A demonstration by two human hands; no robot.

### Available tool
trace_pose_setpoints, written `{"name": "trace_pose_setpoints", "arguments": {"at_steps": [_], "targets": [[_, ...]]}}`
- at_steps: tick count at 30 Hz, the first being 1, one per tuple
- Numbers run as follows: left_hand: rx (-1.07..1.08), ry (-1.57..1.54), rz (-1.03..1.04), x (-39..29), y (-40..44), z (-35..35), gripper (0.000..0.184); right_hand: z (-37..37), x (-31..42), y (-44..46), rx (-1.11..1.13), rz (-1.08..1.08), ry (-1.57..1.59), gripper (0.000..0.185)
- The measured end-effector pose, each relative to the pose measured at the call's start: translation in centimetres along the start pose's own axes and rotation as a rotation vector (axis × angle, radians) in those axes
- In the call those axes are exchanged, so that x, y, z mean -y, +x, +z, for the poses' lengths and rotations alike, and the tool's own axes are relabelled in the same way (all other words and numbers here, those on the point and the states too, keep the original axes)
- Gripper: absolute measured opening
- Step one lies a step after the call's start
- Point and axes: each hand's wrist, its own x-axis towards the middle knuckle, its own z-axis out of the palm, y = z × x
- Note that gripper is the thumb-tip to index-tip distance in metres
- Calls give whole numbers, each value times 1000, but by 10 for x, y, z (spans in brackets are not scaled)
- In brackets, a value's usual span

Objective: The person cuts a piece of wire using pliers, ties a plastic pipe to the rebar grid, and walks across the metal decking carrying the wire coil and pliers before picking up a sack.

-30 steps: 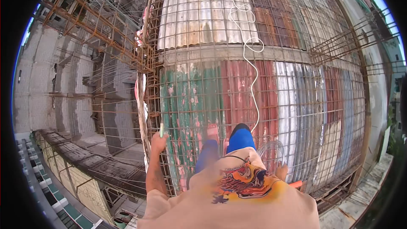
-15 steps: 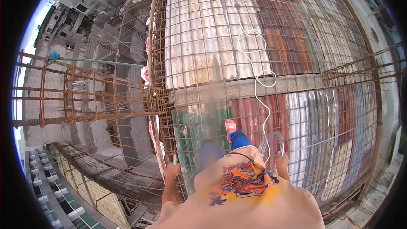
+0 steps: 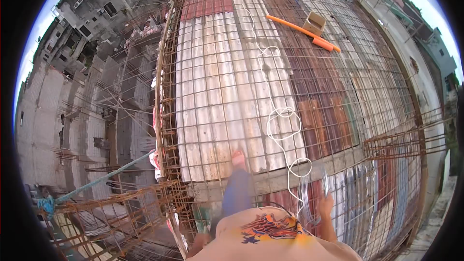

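Note:
At the lower right, my right hand [image 3: 325,206] is closed around a loose coil of thin silvery wire [image 3: 304,195], whose loops hang on both sides of it. My left hand [image 3: 203,238] is low beside my shirt, partly covered by it and blurred; its fingers do not show clearly. A rebar mesh [image 3: 226,87] lies under me over corrugated metal sheets [image 3: 209,48]. A thin white cable [image 3: 267,79] with several loops runs along the mesh and down towards my shirt. One foot [image 3: 238,159] is stepping forward, smeared by motion.
An orange pipe [image 3: 295,28], a shorter orange piece [image 3: 323,44] and a cardboard box [image 3: 314,23] lie ahead to the right. A rebar cage [image 3: 121,212] juts out over the drop on my left, with a teal rope [image 3: 104,181] tied to it. More bars [image 3: 401,140] stick out right.
I have stepped forward and the view has tilted up, so the box shows fully. The wire coil still hangs from my right hand. My left hand, earlier with something pale green, is now mostly hidden.

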Motion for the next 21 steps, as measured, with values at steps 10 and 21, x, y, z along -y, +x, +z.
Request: {"name": "trace_pose_setpoints", "arguments": {"at_steps": [10,21], "targets": [[-880,-738,-86,11,198,-649,33,56,145,144,32,28,-130,32],[-745,-654,-331,-11,364,-849,45,117,393,385,255,311,-60,34]]}}
